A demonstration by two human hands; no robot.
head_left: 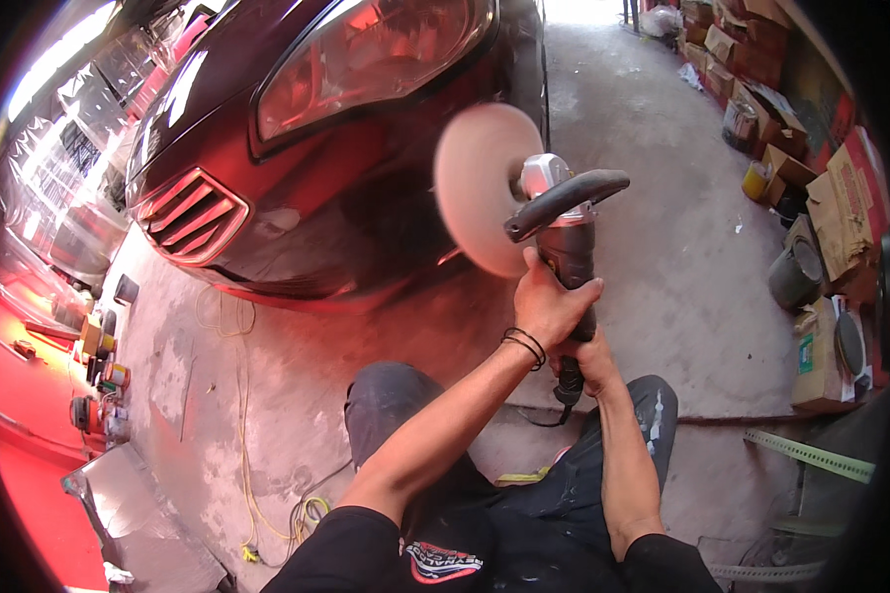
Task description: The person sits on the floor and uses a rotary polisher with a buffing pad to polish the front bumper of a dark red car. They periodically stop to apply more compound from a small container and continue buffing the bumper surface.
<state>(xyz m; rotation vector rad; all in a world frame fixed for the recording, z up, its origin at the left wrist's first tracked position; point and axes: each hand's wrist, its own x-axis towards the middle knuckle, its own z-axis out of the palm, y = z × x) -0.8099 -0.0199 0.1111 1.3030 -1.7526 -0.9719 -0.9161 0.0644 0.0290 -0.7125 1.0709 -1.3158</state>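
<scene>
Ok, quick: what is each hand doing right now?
Left hand: closed around the body of the polisher.
Right hand: closed on the polisher's rear grip, lower down.

A car (297, 128) stands ahead and to the left on the concrete floor (663, 247). Before its front corner a polisher (564, 237) is held up, its pad (485, 188) against the bumper (346, 257). The left hand (549, 301) grips the polisher's body above the right hand (593, 361), which sits lower on its tail. Cardboard boxes (841, 198) line the right wall, with a bucket (796, 272) before them. A cord (247, 465) lies on the floor to the left, and cans (109, 371) stand further left.
</scene>
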